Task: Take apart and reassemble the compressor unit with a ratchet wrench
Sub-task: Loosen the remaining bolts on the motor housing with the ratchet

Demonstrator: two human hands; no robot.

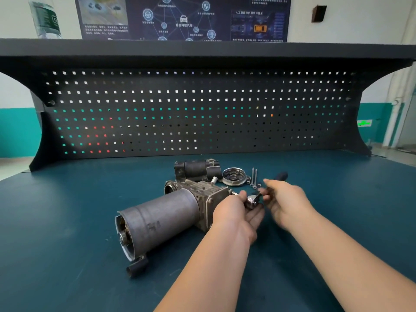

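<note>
Two bare forearms enter from the bottom edge and meet at mid-bench over the blue-green bench mat. The compressor unit lies on its side just left of the hands, its grey cylindrical can towards the viewer and its cast housing at the far end.

The left hand sits against that housing, fingers curled round the shiny head of the ratchet wrench. The right hand is just beside it, its fingers partly spread; they touch the wrench near its neck, but whether they pinch it cannot be told. The wrench's dark handle shows beyond the right hand.

Farther back on the mat lie a dark detached motor section, a round end cover and two long bolts side by side. A perforated black back panel stands behind, with a shelf above it and a poster on the wall.
</note>
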